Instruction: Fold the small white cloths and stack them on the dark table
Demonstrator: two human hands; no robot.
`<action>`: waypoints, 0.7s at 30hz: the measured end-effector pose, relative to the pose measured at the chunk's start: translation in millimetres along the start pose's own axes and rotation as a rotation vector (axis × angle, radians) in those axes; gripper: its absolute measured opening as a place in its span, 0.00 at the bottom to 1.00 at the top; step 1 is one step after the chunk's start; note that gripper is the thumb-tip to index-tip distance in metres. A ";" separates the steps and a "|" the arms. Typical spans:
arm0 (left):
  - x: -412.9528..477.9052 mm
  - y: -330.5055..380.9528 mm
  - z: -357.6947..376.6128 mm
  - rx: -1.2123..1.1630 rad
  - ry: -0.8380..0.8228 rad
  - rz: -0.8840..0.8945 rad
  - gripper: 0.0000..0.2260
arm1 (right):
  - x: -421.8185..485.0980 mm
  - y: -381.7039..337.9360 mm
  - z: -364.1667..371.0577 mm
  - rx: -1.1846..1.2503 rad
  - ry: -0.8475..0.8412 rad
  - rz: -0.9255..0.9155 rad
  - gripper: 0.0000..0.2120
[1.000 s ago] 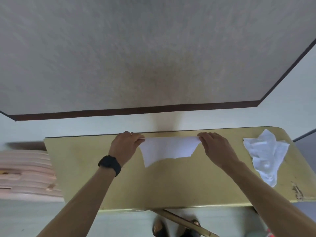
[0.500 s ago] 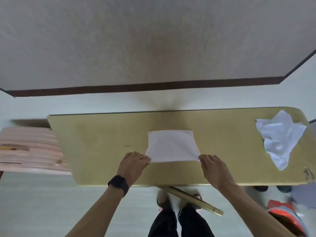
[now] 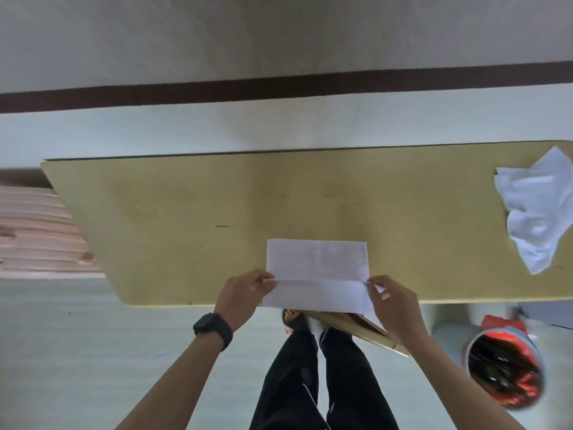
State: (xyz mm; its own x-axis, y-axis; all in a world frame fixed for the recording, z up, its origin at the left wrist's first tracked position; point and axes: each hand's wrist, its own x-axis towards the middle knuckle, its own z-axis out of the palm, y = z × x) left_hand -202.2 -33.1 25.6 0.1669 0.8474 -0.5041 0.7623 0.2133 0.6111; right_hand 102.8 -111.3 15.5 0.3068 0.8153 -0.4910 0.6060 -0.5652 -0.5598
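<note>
The left hand (image 3: 248,293) and right hand (image 3: 393,305) each hold a pinching grip on one end of the crease in the white cloth (image 3: 316,262), apparently to set the fold straight. Beyond the grips it lies flat on the surface (image 3: 186,212); crumpled cloths (image 3: 536,212) sit well right of the right grip.

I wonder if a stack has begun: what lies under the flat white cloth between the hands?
Only the table shows around the flat white cloth, which the left hand and right hand pinch at its sides. Anything beneath it is covered.
</note>
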 end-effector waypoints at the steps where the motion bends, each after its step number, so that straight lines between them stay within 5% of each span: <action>1: 11.6 1.4 -1.7 -0.095 0.050 -0.040 0.06 | 11.8 -5.9 -0.4 0.050 0.024 0.026 0.03; 6: 65.4 0.7 -1.5 -0.326 0.142 -0.146 0.04 | 66.0 -22.6 8.6 0.221 0.138 0.089 0.02; 21: 95.3 -8.3 14.4 -0.061 0.179 -0.143 0.04 | 92.9 -11.0 22.8 0.135 0.223 0.063 0.04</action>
State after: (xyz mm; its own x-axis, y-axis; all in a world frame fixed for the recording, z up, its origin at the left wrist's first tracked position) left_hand -183.5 38.9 -36.3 -0.0576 0.8779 -0.4753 0.7302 0.3617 0.5796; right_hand 108.0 -32.2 -39.2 0.5041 0.7772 -0.3766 0.4821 -0.6150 -0.6240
